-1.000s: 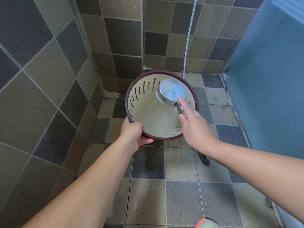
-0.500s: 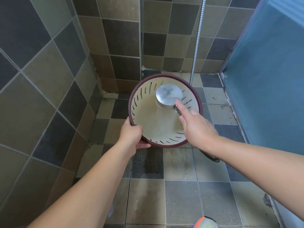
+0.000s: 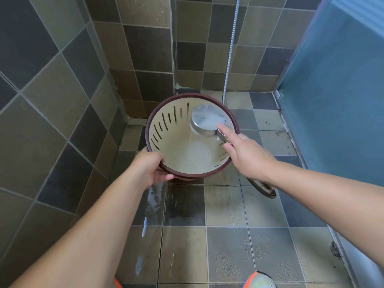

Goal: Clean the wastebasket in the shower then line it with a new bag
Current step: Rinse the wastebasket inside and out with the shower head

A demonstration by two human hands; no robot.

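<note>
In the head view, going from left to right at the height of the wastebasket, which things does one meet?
Tiled wall → left hand on the rim → wastebasket → shower head → right hand → blue door panel.

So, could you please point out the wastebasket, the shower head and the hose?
wastebasket (image 3: 166,140): head view, inner slotted wall.
shower head (image 3: 207,118): head view, round back.
hose (image 3: 230,48): head view, metal length along the wall.
</note>
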